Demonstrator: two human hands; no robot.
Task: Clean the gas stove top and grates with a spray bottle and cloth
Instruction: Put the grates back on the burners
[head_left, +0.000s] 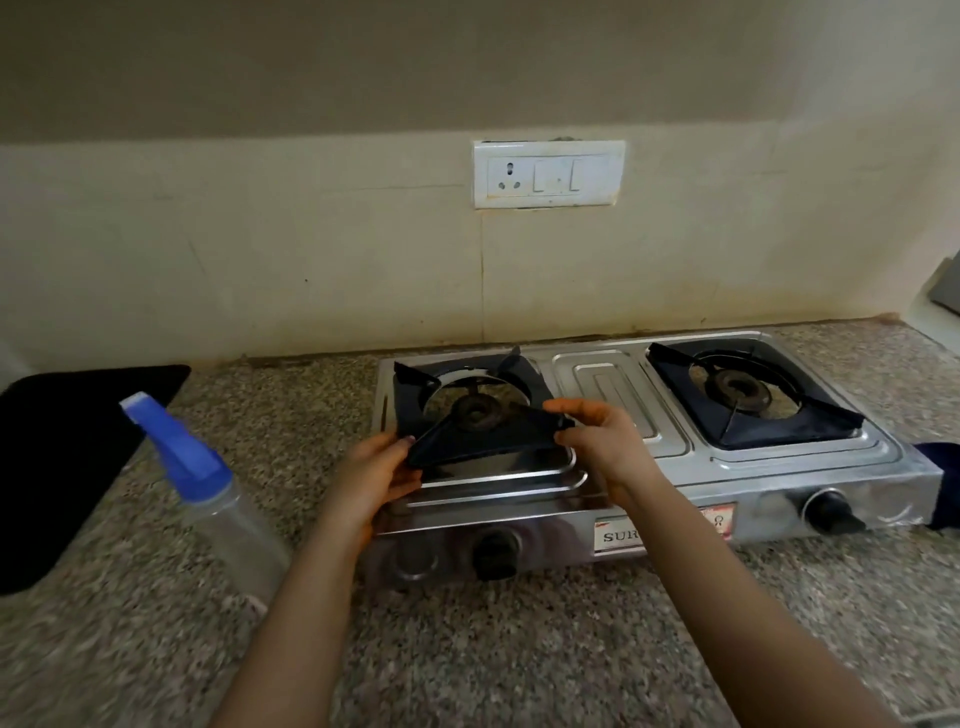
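Observation:
A steel two-burner gas stove (618, 415) sits on a speckled granite counter. Its left grate (467, 441), black and square, is tilted up at the front edge over the left burner (475, 413). My left hand (379, 467) grips the grate's front left corner and my right hand (602, 441) grips its front right corner. The right grate (748, 410) lies flat around the right burner. A clear spray bottle with a blue head (202, 483) stands on the counter to the left of the stove. A dark blue cloth (943, 483) peeks out past the stove's right end.
A black mat (67, 457) lies at the counter's far left. Two black knobs (493, 553) sit on the stove's front panel. A white socket and switch plate (548, 174) is on the wall behind. A pale ledge with a grey object edges the far right.

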